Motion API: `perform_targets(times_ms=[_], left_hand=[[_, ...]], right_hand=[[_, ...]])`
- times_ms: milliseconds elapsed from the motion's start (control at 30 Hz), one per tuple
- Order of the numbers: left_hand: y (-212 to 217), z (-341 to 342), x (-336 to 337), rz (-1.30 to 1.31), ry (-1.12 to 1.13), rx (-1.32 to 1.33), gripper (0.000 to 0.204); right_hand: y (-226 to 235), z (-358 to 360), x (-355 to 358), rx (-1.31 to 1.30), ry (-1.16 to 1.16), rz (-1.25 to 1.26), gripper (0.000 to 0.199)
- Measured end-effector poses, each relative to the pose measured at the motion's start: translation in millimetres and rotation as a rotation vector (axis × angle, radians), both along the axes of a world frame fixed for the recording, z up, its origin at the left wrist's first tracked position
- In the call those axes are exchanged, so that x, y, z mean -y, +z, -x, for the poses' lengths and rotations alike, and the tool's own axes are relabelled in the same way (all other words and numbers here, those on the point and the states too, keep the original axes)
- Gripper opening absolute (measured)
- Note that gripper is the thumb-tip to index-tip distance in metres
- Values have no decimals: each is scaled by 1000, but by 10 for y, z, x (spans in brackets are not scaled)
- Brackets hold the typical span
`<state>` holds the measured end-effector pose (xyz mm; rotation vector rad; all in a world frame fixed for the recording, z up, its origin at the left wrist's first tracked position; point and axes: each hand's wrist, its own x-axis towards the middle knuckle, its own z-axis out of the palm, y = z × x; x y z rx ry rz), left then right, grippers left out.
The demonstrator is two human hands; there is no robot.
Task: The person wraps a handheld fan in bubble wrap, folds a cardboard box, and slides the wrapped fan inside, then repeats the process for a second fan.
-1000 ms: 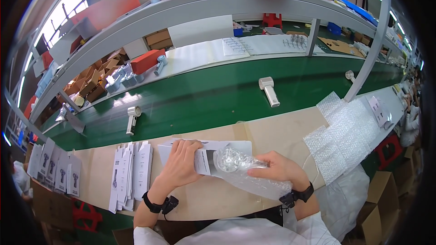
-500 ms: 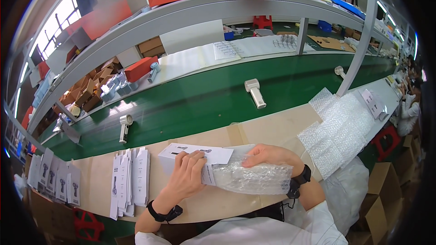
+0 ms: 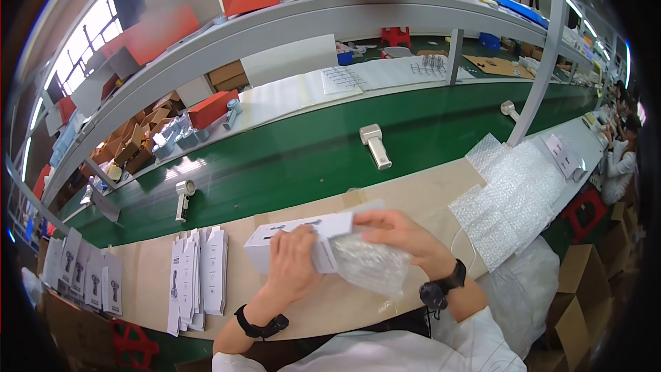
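Observation:
A white printed carton (image 3: 258,251) lies on its side above the tan tabletop, its open end toward the right. My left hand (image 3: 292,258) is closed around the carton, fingers over its top and front. A clear bubble-wrap packet (image 3: 375,266) is partly inside that open end, its loose end sagging out to the right; what it wraps cannot be made out. Bent over the packet beside the carton's flap, my right hand (image 3: 399,234) grips the wrap, its index finger reaching the flap's edge. Both wrists wear black bands.
Flattened white cartons (image 3: 198,275) lie left of my left hand; several upright cartons (image 3: 89,279) stand farther left. Bubble-wrap sheets (image 3: 506,193) cover the table at right. Beyond runs a green conveyor (image 3: 289,165) carrying white handheld devices (image 3: 375,146). A metal post (image 3: 544,62) rises at right.
The bubble-wrap packet sits farther left, with less of it outside the carton. My right hand has shifted toward the flap. The devices on the conveyor have moved left.

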<state>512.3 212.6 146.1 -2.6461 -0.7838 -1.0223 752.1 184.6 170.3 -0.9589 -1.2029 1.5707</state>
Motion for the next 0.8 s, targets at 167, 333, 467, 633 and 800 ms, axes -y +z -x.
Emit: perform_targets(times_ms=[167, 333, 467, 633, 800], left_hand=[[-97, -38, -65, 138, 82, 164, 72], [-165, -126, -187, 241, 35, 263, 77], [-173, 108, -997, 406, 193, 551, 80], [-136, 634, -2799, 413, 417, 961, 83], [-943, 2173, -4089, 209, 425, 912, 99]], right_hand=[[-54, 93, 18, 132, -285, -174, 26], [-38, 301, -71, 220, -74, -114, 23], [-56, 278, -150, 277, -427, -392, 18], [-923, 356, -261, 520, -457, -335, 11], [-1315, 685, -450, 534, -242, -328, 10]])
